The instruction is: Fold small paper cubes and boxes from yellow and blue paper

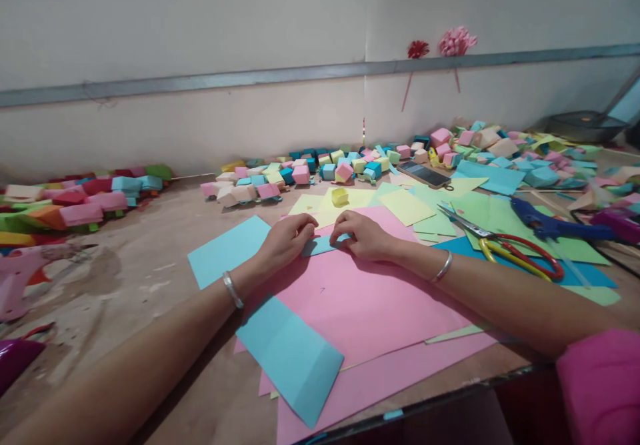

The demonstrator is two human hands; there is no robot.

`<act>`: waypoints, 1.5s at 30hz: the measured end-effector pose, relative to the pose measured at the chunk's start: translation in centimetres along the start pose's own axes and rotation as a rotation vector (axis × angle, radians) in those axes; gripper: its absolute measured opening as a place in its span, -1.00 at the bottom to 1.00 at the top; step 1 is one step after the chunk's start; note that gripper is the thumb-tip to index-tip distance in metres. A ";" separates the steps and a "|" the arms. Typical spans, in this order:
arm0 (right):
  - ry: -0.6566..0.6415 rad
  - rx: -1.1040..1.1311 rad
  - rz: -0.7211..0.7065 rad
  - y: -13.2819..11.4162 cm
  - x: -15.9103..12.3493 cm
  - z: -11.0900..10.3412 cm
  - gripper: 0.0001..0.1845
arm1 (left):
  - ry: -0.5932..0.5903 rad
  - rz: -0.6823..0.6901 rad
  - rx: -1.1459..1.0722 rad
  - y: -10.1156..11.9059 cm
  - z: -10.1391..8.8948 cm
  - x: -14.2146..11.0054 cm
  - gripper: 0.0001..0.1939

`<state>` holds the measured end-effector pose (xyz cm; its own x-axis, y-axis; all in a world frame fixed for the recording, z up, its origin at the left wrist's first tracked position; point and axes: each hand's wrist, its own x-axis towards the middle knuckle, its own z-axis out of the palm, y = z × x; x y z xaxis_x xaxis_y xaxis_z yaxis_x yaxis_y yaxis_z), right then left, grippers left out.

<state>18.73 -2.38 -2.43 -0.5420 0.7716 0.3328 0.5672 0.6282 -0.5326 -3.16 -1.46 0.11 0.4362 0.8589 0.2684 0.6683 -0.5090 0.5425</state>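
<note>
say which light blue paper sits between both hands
The narrow strip, with left hand and right hand at its ends; larger light blue sheets lie apart.

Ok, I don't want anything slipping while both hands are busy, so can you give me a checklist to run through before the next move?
1. Both hands at the small blue strip: ok, left hand at its left end, right hand at its right.
2. Firm finger grip on it: cannot tell, the curled fingers hide the contact.
3. Flat support underneath: ok, the large pink sheet.
4. Pink sheet free of loose paper: not ok, the creased blue sheet lies partly over it.
5. Scissors away from the hands: ok, they lie beyond the right forearm.
6. Blue glue gun switched off: cannot tell.
</note>
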 end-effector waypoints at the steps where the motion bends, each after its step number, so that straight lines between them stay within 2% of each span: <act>1: 0.037 -0.022 -0.013 -0.1 -0.1 0.2 -0.67 | 0.028 -0.025 -0.054 -0.1 0.2 -0.1 -0.74; 4: 0.103 -0.209 -0.098 -0.4 -0.3 0.5 -0.58 | 0.087 -0.078 -0.136 -0.3 0.4 -0.4 -0.76; 8: 0.098 -0.443 -0.153 -0.6 -0.3 0.5 -0.55 | 0.180 -0.056 -0.113 0.1 0.2 -0.5 -0.82; 13: 0.213 -0.449 -0.233 -0.2 -0.1 0.6 -0.78 | 0.223 -0.011 -0.321 0.3 0.3 -0.6 -0.73; 16: 0.282 -0.464 -0.301 -0.1 -0.2 0.8 -0.78 | 0.225 0.005 -0.350 0.1 0.4 -0.6 -0.81; 19: 0.292 -0.479 -0.343 -0.3 -0.3 0.8 -0.77 | 0.256 0.135 -0.231 0.3 0.3 -0.9 -0.89; 23: 0.261 -0.483 -0.380 -0.4 -0.5 0.7 -0.78 | 0.285 0.449 -0.091 1.2 -0.3 -1.2 -0.85; 25: 0.217 -0.489 -0.408 -0.3 -0.6 0.7 -0.79 | 0.220 0.582 -0.039 1.4 -0.4 -1.2 -0.84; 27: 0.172 -0.489 -0.397 -0.2 -0.7 0.7 -0.79 | 0.063 0.680 0.030 1.3 -0.4 -1.1 -0.81; 29: 0.153 -0.494 -0.360 -0.3 -0.7 0.7 -0.78 | -0.092 0.704 0.096 1.1 -0.3 -1.0 -0.82; 31: 0.153 -0.521 -0.345 -0.5 -0.9 0.6 -0.82 | -0.174 0.675 0.153 0.9 -0.3 -0.9 -0.85; 34: 0.157 -0.577 -0.414 -1.0 -1.2 0.2 -0.91 | -0.212 0.644 0.211 0.6 -0.3 -1.0 -0.73; 37: 0.150 -0.596 -0.536 -1.2 -1.4 -0.4 -0.84 | -0.229 0.656 0.222 0.2 -0.2 -1.1 -0.56; 41: 0.065 -0.578 -0.712 -1.0 -1.4 -0.9 -0.88 | -0.209 0.659 0.206 -0.3 0.0 -1.0 -0.65; 45: 0.018 -0.551 -0.772 -0.8 -1.2 -0.9 -0.88 | -0.185 0.654 0.193 -0.6 0.1 -0.9 -0.70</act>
<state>19.50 -3.75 -1.69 -0.8826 0.1215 0.4541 0.2711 0.9208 0.2804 -3.85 -1.94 -0.56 0.8684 0.3584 0.3426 0.3215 -0.9331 0.1610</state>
